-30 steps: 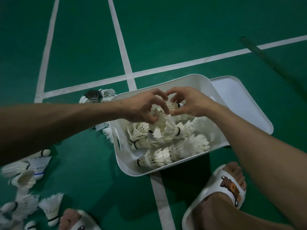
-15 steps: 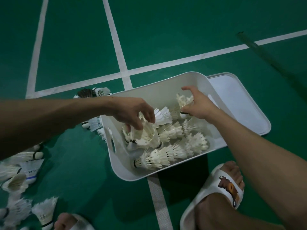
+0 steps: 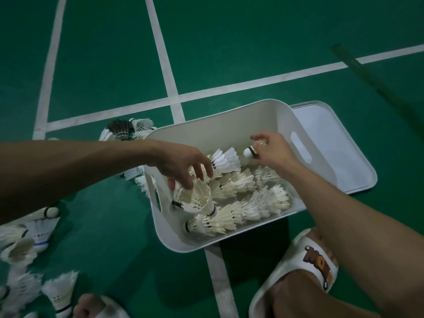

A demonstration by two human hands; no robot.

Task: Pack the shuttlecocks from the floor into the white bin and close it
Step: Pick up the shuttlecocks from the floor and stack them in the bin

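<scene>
While inside the white bin's rim [image 3: 270, 102], left grip [image 3: 181, 164] apart, right grip [image 3: 273, 151] seemingly tight on a shuttlecock [image 3: 248, 153].

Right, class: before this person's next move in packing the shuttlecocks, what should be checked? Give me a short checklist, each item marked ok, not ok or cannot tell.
1. Right hand has a firm hold: it grips one white feather shuttlecock over the white plastic bin. Ok.
2. Left hand is free: its fingers are relaxed above the packed shuttlecocks and hold nothing. Ok.
3. The bin has room: its wall shows well above the pile. Ok.
4. Floor cleared: loose shuttlecocks lie on the green court floor to the left. Not ok.
5. The flat white lid is at hand: it lies beside the bin. Ok.
6. The lid will fit over the pile: cannot tell.
</scene>
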